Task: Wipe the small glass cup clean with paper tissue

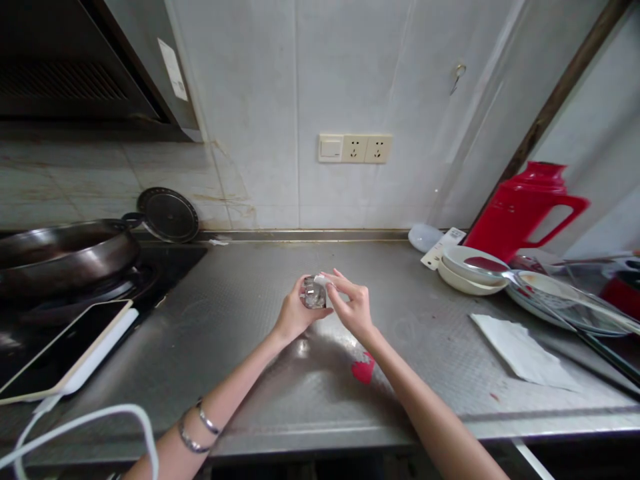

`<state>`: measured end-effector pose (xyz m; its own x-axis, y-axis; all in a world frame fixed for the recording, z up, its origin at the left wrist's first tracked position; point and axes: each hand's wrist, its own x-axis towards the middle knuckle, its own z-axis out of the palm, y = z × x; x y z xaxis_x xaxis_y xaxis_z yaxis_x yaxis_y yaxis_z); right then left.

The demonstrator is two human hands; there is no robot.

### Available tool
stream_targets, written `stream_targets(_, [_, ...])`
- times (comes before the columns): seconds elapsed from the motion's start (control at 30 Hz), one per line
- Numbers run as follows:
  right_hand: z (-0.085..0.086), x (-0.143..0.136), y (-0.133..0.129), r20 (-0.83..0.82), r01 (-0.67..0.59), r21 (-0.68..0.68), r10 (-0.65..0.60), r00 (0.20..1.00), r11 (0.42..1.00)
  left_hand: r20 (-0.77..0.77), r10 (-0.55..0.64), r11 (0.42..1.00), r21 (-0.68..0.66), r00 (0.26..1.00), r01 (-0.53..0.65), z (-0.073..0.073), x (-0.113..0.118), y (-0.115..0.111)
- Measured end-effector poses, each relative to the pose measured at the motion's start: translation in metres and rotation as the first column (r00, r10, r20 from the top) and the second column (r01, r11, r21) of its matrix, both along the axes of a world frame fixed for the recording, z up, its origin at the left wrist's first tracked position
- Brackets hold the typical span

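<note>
Above the middle of the metal counter [240,293], my left hand [293,312] is wrapped round a small clear glass container [315,297]. My right hand [354,308] pinches a small piece of white tissue [321,281] against the container's upper right edge. Its fingertips touch or nearly touch the glass. What lies inside the container is too small to make out. A red scrap [363,369] lies on the counter just below my right wrist.
To the left are a wok [70,257] on a black stove and a phone [65,353] with a white cable [100,411]. At right stand a red thermos [525,210], stacked white bowls [473,270] and a plate with utensils. A white paper towel [523,350] lies before them.
</note>
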<state>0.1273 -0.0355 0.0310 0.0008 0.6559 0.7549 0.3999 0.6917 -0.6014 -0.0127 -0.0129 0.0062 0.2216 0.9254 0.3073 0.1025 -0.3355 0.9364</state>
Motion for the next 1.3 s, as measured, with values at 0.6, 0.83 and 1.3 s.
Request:
stream_targets(0.6, [0.002,-0.001,-0.002,-0.046,0.001,0.038,0.001,0.999,0.999,0.082,-0.019,0.994,-0.110,0.996,0.028,0.003,0.000,0.002])
stream_targets(0.83, [0.004,0.003,-0.001,-0.066,0.092,0.088,-0.086,0.994,0.992,0.012,0.004,0.999,-0.053,1.000,-0.003,0.002,0.001,-0.001])
stream_targets(1.3, [0.008,0.010,-0.003,0.252,-0.133,0.217,0.076,0.965,0.967,-0.124,-0.097,0.976,0.182,0.988,0.119,0.003,0.003,-0.010])
